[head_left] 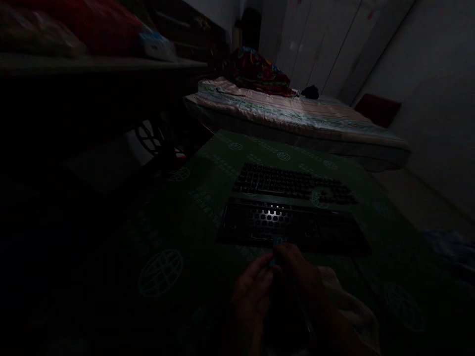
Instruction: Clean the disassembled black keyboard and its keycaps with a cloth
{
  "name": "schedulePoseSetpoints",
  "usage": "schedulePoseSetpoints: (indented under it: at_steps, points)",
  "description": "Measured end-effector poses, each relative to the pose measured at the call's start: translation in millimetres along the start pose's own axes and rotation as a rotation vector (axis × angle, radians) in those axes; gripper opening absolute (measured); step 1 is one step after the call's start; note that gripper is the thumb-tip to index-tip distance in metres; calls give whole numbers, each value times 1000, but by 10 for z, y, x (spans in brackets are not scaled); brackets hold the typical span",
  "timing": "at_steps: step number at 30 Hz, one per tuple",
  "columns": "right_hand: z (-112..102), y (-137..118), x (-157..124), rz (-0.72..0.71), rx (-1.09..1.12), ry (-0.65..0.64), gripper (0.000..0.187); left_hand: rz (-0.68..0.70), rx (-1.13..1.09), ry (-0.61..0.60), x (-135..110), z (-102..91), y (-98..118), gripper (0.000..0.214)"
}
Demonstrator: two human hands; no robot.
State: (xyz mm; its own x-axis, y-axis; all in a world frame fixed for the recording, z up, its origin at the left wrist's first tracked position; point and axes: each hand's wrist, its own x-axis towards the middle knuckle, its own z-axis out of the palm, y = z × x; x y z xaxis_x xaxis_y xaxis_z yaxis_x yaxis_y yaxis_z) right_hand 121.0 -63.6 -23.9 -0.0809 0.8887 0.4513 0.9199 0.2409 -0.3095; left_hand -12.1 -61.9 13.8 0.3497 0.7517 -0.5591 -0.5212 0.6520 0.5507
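Dim light hides much of the detail. My left hand (250, 287) and my right hand (299, 267) meet in front of a black keyboard base (289, 225), their fingertips closed together. Between them is a small blue object (276, 241), too dark to name; its tip reaches the base's near edge. The base shows rows of bare key openings, with a bright reflection on its left half. Just behind it, loose black keycaps (278, 180) lie in rows in a keyboard layout. A pale cloth (349, 301) is beside my right wrist.
Green printed sheeting (200, 212) covers the table. A cable runs from the base's near right edge. Beyond stands a bed (289, 116) with a bundled red patterned cloth (256, 71). At left is a shelf (111, 63) with bags, above a dark spoked wheel (148, 137).
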Motion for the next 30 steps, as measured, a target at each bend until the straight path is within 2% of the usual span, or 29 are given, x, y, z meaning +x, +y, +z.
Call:
schedulePoseSetpoints:
  at_steps: [6,10,14,18,19,21,23,26,30]
  points:
    - [63,-2,-47,29,62,-8,31,-13,-129,-107,-32,6,8,36]
    - [138,48,-37,81,145,-32,28,-19,-179,-128,-9,3,16,32]
    - [170,144,-7,61,300,21,28,-39,-202,-157,12,3,27,33]
    - [79,121,48,76,460,142,27,1,-151,-193,73,9,7,35]
    - [36,88,68,136,487,172,26,19,-130,-219,97,9,-15,38]
    - [-62,16,115,382,491,179,26,61,-75,-300,141,0,-80,48]
    - [-155,-18,170,575,498,165,30,63,70,-324,157,-20,-150,50]
    - [-241,54,260,725,561,61,28,110,330,-260,124,-65,-197,48]
    - [-253,241,407,851,746,-111,32,253,737,-223,74,-132,-94,32]
